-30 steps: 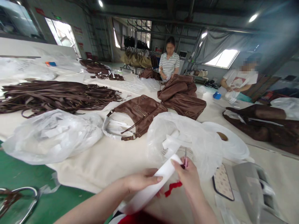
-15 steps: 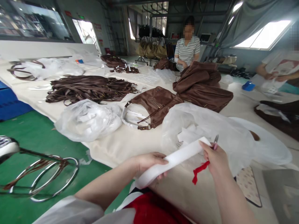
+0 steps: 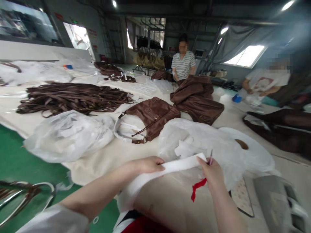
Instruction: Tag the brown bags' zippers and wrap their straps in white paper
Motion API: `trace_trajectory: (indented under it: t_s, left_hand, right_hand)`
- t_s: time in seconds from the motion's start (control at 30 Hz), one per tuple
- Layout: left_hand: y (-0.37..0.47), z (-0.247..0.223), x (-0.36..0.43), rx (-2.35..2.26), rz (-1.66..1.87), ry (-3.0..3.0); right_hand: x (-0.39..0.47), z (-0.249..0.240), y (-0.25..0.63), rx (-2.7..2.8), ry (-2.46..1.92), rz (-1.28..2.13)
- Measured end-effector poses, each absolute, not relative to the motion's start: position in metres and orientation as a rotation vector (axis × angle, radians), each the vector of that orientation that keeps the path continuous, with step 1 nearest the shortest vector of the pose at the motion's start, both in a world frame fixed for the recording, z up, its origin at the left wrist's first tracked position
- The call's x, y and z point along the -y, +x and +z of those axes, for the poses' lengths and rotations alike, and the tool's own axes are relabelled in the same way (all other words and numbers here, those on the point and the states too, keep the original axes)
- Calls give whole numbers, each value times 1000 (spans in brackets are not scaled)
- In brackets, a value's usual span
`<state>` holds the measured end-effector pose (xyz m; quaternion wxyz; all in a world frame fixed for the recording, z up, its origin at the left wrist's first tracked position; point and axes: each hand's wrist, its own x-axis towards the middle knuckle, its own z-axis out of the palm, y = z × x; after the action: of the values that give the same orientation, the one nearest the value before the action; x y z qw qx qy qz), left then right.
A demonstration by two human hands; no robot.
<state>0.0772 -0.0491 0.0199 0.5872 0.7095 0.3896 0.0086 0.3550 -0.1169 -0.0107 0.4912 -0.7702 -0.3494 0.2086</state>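
Observation:
My left hand [image 3: 150, 164] is closed on a long, soft white strip [image 3: 181, 165], thumb on top. The strip's lower part curves down toward my lap. At its far end, my right hand [image 3: 212, 171] pinches it between thumb and fingers. A small pointed metal tool with a pink part [image 3: 210, 158], perhaps thread snips, pokes up from the right hand too; its handle is hidden. A red cloth strip [image 3: 198, 188] dangles beside that hand. Just beyond lies a clear plastic bag [image 3: 194, 131] with white pieces in it.
A brown handbag [image 3: 155, 118] with a wrapped handle lies on the cream-covered table. Left of it are a plastic bag of white scraps [image 3: 73, 136] and piled brown straps [image 3: 73, 97]. A grey machine [image 3: 272, 200] stands at right. Two people work across the table.
The view has shifted right and tilted up. My left hand has moved farther from the strip's lower end, which now hangs in a longer curve. Both hands keep their hold.

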Motion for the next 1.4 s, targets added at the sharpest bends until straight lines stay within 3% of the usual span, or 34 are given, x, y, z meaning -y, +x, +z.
trace_trajectory:
  t_s: [0.23, 1.0, 1.2, 1.4]
  left_hand:
    - [77, -9, 82, -898, 194, 1894]
    - [98, 26, 84, -915, 372, 2067]
    - [132, 22, 48, -826, 299, 2286]
    - [130, 6, 46, -925, 144, 2085]
  right_hand:
    - [124, -11, 354, 987, -2001, 351]
    - [117, 7, 348, 1209, -2025, 283]
    - [117, 15, 355, 1199, -2039, 167]
    - [126, 18, 357, 1211, -2048, 1]
